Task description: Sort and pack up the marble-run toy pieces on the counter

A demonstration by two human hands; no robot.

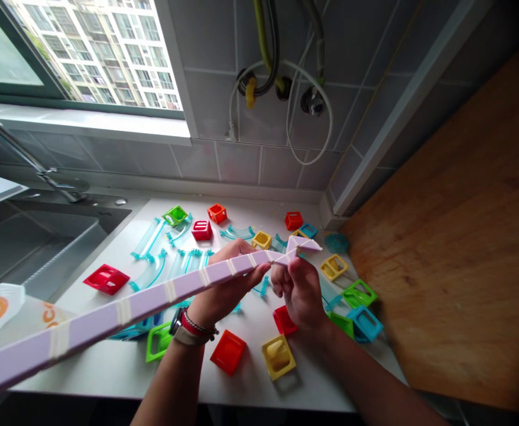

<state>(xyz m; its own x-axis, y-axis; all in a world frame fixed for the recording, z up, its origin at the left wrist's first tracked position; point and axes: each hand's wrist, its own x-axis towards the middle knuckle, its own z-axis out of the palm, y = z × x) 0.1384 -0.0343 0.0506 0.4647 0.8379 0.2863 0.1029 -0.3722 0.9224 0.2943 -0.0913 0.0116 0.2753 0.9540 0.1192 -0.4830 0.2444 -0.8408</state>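
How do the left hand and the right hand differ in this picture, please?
The left hand has a watch and bracelets at its wrist; the right hand shows a bare wrist. The left hand holds the straight stretch of the lilac strip, while the right hand, fingers curled, is at its bent end. Both hands hold the same strip.

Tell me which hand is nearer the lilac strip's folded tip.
Right. The right hand is just below the folded tip; the left hand holds the lilac strip farther back.
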